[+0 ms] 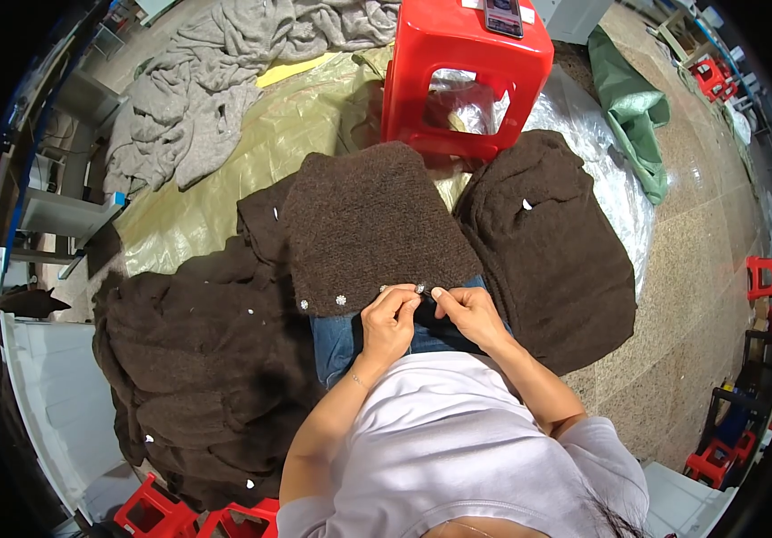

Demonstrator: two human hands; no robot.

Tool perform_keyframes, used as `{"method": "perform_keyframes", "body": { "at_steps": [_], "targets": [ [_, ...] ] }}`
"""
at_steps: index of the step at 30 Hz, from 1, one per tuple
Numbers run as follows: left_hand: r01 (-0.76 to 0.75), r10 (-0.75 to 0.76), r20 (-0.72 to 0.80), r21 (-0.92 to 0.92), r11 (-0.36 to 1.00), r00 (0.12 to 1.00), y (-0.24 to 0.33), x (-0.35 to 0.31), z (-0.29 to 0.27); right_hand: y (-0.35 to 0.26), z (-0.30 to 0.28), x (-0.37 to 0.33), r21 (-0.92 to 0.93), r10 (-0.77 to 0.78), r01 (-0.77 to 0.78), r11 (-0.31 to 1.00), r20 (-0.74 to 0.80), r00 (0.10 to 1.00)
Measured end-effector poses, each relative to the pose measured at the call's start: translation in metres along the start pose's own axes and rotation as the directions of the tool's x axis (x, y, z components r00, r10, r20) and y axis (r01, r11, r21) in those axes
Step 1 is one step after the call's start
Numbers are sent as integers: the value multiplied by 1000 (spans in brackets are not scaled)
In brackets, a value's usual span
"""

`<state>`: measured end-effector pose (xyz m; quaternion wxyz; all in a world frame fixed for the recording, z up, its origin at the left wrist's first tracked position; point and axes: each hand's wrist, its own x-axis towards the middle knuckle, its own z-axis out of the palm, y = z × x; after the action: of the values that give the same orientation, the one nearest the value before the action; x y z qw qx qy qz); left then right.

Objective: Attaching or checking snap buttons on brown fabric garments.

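Dark brown knit (372,220), nubbly and thick, spreads into a rounded panel just ahead of the fingers, lying over a lap in smooth blue denim (336,345). And here's the close work, right on the panel's near edge! The left hand (390,318) has thumb and forefinger brought together, pinching that edge. The right hand (471,316) comes in from the other side, thumb and forefinger drawn close; whether they grip knit or something finer, I cannot tell. Between the two sets of fingertips sits a small, shiny round button (421,289), and off to the left of the fingers two more pale ones dot the same edge, a flower-like button (341,300) the nearer.

Now the edges! Straight ahead, beyond the knit's far border, a glossy red plastic stool (408,54) stands close. Left of the fingers slumps a soft, rumpled brown heap (211,368); right of them, a folded brown stack (565,260) hems in that side just beside the lap. Farther out right, past crinkled clear plastic (619,179), runs speckled floor (673,314). Far ahead to the left, wrinkled grey fabric (197,94) bunches over a shiny olive sheet (224,193).
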<state>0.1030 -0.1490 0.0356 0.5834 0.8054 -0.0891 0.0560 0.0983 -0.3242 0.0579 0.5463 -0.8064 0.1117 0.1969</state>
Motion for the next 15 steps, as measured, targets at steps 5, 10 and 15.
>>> {"method": "perform_keyframes", "body": {
  "at_steps": [5,10,15],
  "targets": [
    [38,-37,33,-20,999,999,-1,-3,-1,-1,-1,0,-30,-1,1,1000,15,1000],
    [134,-126,78,-102,986,989,-3,-3,-1,-2,0,0,-46,-6,7,999,24,1000],
    [129,-124,65,-71,989,990,2,-4,-6,-8,2,0,-52,-6,8,999,43,999]
  ]
}}
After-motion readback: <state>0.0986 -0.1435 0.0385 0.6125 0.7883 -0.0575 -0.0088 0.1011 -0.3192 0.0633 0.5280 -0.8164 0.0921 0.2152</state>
